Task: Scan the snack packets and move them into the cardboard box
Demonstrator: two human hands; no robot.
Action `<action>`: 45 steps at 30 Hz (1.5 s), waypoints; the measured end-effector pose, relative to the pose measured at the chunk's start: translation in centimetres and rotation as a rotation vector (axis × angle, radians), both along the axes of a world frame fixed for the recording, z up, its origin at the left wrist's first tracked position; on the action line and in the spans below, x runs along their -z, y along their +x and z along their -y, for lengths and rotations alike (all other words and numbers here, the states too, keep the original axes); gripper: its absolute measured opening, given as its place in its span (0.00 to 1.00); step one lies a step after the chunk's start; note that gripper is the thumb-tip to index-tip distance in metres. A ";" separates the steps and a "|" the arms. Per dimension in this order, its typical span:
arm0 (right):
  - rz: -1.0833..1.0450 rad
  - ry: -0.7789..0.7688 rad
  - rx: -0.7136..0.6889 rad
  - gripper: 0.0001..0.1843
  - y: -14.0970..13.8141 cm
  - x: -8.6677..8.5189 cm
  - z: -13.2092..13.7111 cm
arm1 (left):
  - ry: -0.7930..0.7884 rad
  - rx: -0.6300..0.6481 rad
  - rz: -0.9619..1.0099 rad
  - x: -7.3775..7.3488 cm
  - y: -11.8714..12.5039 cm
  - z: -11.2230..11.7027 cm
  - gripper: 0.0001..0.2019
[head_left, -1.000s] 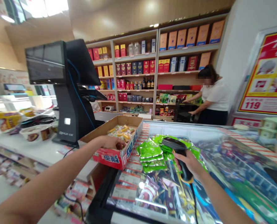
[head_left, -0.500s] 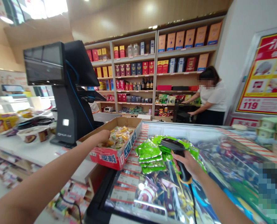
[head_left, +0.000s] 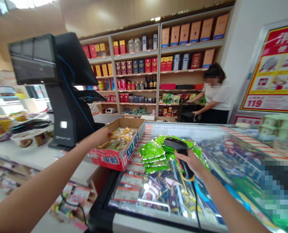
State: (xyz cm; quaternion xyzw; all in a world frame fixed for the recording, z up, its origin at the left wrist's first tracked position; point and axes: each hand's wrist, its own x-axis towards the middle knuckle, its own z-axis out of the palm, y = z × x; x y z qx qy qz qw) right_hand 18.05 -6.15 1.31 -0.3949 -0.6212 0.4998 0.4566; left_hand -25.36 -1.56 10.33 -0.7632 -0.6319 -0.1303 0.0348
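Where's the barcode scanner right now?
In the head view, right of centre, the corded barcode scanner sits in the right hand, just beside the green foil packets on the glass-topped freezer.

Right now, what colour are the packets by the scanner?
Bright green packets, clearest in the head view.

The left arm (head_left: 44,191) is extended beside the chest freezer (head_left: 134,224), with the left hand (head_left: 102,136) curled downward; the right hand (head_left: 190,161) is held closed above it.

I can see a black checkout terminal (head_left: 68,97) on the white worktop (head_left: 34,163), and a co-worker (head_left: 216,97) standing at the wooden shelves (head_left: 139,64) of boxed goods beyond.
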 end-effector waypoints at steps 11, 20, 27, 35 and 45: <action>-0.119 -0.043 0.007 0.17 0.1 -0.5 0.4 | 0.778 0.566 0.154 5.4 17.2 4.5 0.12; 0.154 -0.027 -0.239 0.16 1.7 -1.3 0.3 | 0.843 0.624 0.346 10.3 17.4 1.3 0.15; 0.206 -0.004 -0.279 0.13 1.1 -1.2 0.5 | 0.853 0.579 0.358 10.5 17.1 1.1 0.15; 0.215 0.005 -0.256 0.12 0.4 -1.5 1.1 | 0.850 0.552 0.360 10.8 17.1 0.9 0.15; 0.225 0.020 -0.278 0.16 0.8 -1.1 0.6 | 0.881 0.571 0.384 10.7 17.3 1.0 0.15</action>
